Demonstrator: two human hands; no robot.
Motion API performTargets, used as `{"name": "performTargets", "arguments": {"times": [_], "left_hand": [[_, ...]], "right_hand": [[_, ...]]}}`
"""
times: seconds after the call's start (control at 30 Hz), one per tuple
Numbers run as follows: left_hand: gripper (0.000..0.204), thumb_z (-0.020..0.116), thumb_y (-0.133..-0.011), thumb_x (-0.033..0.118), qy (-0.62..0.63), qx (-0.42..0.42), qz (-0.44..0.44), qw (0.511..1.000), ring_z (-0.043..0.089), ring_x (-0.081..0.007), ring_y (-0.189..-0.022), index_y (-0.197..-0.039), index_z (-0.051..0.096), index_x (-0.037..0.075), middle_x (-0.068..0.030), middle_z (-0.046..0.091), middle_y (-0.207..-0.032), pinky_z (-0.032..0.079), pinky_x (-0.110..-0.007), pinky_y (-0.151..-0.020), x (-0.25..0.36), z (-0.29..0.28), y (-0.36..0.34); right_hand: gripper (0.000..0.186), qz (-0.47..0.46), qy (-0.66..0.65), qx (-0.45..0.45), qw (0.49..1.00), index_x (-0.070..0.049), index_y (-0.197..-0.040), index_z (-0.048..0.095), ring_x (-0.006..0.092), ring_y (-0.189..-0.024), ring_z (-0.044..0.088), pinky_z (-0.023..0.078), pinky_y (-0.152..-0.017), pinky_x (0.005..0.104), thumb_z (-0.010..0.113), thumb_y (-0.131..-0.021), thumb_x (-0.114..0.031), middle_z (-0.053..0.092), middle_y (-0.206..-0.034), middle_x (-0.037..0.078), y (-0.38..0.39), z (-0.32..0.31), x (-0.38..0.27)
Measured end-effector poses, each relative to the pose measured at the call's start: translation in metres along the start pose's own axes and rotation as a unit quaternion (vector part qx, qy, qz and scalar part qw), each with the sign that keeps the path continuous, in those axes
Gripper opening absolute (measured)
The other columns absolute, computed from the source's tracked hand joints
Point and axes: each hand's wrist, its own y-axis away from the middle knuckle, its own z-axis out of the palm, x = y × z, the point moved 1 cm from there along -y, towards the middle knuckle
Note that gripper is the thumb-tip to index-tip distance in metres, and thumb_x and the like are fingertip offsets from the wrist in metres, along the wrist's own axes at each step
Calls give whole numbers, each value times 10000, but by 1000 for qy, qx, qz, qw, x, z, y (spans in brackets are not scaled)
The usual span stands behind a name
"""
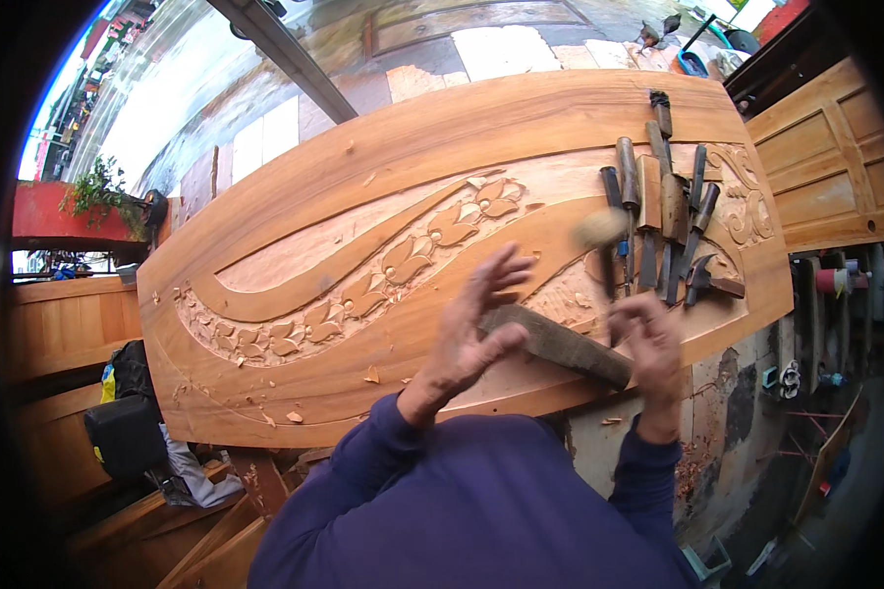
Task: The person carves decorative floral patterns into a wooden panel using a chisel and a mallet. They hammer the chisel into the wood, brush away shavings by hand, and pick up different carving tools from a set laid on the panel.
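My left hand [471, 319] is raised over the carved door panel [383, 226], fingers spread and holding nothing. A dark, worn wooden bar [570, 348] lies slantwise on the panel between my hands, with one end by my left thumb. My right hand [648, 339] pinches the shaft of a chisel [607, 270]; its pale round handle end points away from me and is blurred. Beyond my right hand several chisels and gouges [670, 216] with wooden or dark handles lie bunched on the panel. Carved flowers [403, 260] run in a curved band at the left.
Wood chips [293, 417] are scattered over the panel. A dark post [295, 59] stands beyond its far edge. Another panelled door [835, 157] is at the right. A black case-like object [128, 432] sits at the left, below a red planter [79, 211].
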Motion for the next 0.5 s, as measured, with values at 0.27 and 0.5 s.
{"name": "performTargets", "arguments": {"times": [0.27, 0.5], "left_hand": [[321, 777, -1054, 163, 126, 69, 46, 989, 702, -170, -626, -1270, 618, -15, -97, 685, -906, 571, -286, -504, 16, -16, -52], [724, 560, -1122, 584, -29, -2, 93, 995, 612, -130, -655, -1507, 514, -28, -55, 599, -826, 628, -303, -612, -26, -45, -170]], "right_hand": [[457, -176, 259, 51, 948, -68, -1258, 754, 340, -1041, 689, 567, -888, 425, 925, -861, -218, 714, -1141, 115, 11, 69, -8], [823, -44, 483, -18, 874, -107, -1468, 670, 371, -1220, 621, 449, -1103, 506, 962, -702, -169, 650, -1306, 136, 46, 47, 19]]}}
